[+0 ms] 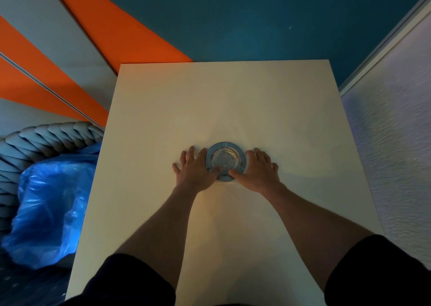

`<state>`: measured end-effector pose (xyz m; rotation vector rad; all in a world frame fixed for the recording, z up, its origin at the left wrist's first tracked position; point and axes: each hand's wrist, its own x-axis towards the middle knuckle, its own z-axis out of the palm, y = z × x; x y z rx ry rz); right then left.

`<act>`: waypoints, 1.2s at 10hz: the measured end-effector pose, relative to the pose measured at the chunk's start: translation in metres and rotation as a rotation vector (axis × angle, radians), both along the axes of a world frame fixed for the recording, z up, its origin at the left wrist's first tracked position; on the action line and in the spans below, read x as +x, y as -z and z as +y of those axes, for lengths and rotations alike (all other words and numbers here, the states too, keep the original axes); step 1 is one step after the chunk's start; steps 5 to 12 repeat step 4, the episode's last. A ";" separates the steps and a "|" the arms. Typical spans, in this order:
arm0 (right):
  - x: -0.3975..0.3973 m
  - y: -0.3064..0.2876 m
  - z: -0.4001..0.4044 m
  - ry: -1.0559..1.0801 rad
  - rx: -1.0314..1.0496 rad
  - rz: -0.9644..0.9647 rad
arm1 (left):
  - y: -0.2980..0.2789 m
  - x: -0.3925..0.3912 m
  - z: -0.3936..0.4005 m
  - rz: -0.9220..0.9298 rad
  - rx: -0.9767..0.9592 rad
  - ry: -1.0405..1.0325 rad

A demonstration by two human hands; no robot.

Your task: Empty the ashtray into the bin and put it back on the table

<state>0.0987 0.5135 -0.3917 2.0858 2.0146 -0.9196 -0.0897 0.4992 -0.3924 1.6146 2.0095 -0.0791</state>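
Note:
A round glass ashtray (225,156) with a bluish rim sits on the white table (233,100), near its middle. My left hand (194,169) lies against the ashtray's left side, its thumb on the near rim. On the right side rests my right hand (258,169), its thumb also on the near rim. The other fingers of both hands are spread flat on the tabletop. Nothing shows inside the ashtray's bowl. The bin (46,140), a woven grey basket lined with a blue plastic bag (49,203), stands on the floor left of the table.
A blue wall rises behind the table, with orange and grey panels at the left. A white textured wall (391,154) runs close along the table's right edge.

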 end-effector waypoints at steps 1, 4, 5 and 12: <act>0.001 -0.010 0.004 0.009 -0.021 0.025 | -0.008 -0.001 0.002 -0.012 -0.002 -0.014; 0.000 -0.053 0.017 0.022 0.053 0.046 | -0.055 0.001 0.018 -0.013 0.036 0.010; 0.000 -0.053 0.017 0.022 0.053 0.046 | -0.055 0.001 0.018 -0.013 0.036 0.010; 0.000 -0.053 0.017 0.022 0.053 0.046 | -0.055 0.001 0.018 -0.013 0.036 0.010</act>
